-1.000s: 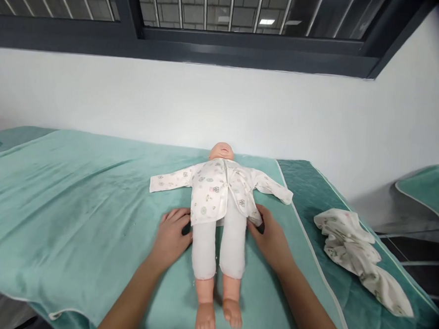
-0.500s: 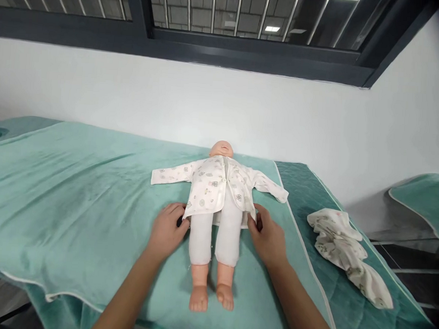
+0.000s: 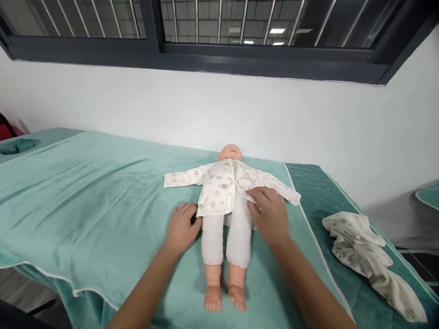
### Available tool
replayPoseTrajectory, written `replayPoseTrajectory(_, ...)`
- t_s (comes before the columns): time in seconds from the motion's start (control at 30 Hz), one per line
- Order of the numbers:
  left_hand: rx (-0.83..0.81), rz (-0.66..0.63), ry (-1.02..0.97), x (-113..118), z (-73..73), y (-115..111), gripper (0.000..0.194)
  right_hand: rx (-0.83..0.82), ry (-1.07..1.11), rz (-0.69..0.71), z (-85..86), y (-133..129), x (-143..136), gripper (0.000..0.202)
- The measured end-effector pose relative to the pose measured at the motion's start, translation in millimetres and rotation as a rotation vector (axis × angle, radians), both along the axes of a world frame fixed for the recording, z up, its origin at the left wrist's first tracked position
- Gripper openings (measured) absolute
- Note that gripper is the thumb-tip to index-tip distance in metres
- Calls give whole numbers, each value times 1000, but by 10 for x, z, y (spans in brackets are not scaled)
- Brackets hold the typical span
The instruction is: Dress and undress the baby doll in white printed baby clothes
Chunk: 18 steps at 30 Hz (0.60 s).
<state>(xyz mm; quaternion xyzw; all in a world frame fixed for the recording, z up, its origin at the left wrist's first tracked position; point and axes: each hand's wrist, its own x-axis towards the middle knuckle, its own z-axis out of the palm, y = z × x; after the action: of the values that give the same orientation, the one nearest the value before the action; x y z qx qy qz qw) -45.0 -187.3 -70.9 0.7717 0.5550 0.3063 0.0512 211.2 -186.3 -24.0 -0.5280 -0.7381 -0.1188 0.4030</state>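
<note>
A baby doll (image 3: 230, 152) lies on its back, head toward the wall and bare feet toward me. It wears a white patterned jacket (image 3: 218, 191) with both sleeves spread, over white trunk and legs. My left hand (image 3: 183, 227) is closed at the jacket's lower corner on the left, fingers pinching the hem. My right hand (image 3: 270, 213) has its fingers bent over the jacket's front panel on the right, closed on its edge; the fingertips are partly hidden.
A green sheet (image 3: 90, 211) covers the bed under the doll. Crumpled patterned white cloth (image 3: 373, 263) lies on a darker green quilted mat (image 3: 312, 190) at the right. Behind stand a white wall and a barred window. Something red and black is at the far left.
My right hand has moved up from the jacket's lower hem to its front panel. My left hand stays at the left hem corner. The camera view has shifted slightly.
</note>
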Motion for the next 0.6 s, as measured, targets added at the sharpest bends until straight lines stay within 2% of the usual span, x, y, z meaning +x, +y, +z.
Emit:
replayPoseTrajectory(0.1, -14, 2, -23, -3, 6, 3, 14, -55, 20, 150, 124, -72, -130, 19)
replayPoseTrajectory(0.27, -44, -26, -79, 1, 22, 19, 12, -318, -162, 342, 275, -267, -147, 18)
replayPoseTrajectory(0.37, -51, -25, -94, 4, 27, 37, 11, -355, -47, 386, 345, -257, -57, 19)
replayPoseTrajectory(0.5, -63, -39, -154, -2, 25, 55, 12, -276, 222, 299, 390, 72, -19, 16)
replayPoseTrajectory(0.6, -70, -48, -187, -7, 26, 60, 14, -329, 266, 168, 386, 492, -79, 27)
